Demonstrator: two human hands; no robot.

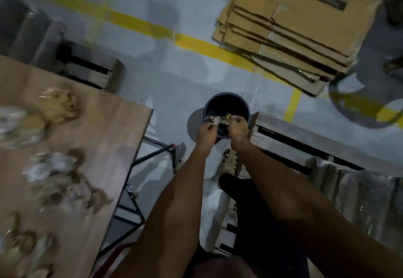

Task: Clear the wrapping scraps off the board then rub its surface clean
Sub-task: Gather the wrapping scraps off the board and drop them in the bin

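Clearing underway | both hands, left hand [206, 131] and right hand [238, 127], pinching scraps [220, 120] over bin [226, 101] | board [104, 129] holding many more scraps (blurred) | rubbing not begun

One bucket [226, 103] and one cardboard stack [294, 27] are being seen. Two hands [206, 132] [238, 128] are being shown. Scraps [52, 168] are being left uncounted, blurred.

Both hands' grip [222, 127] on scraps [220, 119] over dark bucket [226, 101], littered board [104, 129] left

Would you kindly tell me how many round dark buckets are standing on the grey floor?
1: the round dark bucket stands on the floor directly beneath both hands, between the brown board and the flattened cardboard stack. Others may lie outside view.
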